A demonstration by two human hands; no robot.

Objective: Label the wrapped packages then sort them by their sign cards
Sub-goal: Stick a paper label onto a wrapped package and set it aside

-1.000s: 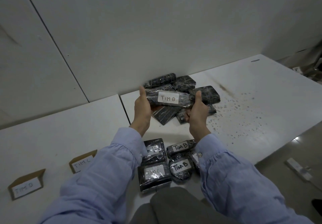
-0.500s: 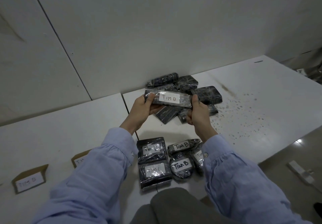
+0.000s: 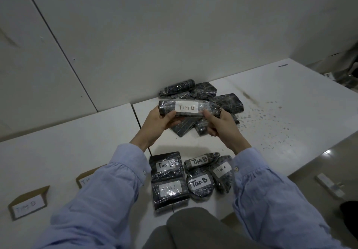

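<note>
1. Long wrapped package [image 3: 188, 108], white label reading "TIM B": held level above the desk [image 3: 280, 101], in front of the unlabelled pile [image 3: 201, 93] by the wall.
2. Left hand [image 3: 157, 121]: closed round the package's left end.
3. Right hand [image 3: 219, 122]: closed on its right end, thumb pressing the label edge.
4. Labelled packages [image 3: 190, 177]: five, clustered at the near edge.
5. Sign cards [image 3: 28, 203]: two cardboard stands, left; the nearer reads "TIM B".

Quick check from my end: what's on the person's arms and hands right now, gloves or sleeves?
No gloves: the left hand and right hand are bare. Both arms wear long light-blue shirt sleeves, gathered at buttoned cuffs. No watch or rings visible.
</note>
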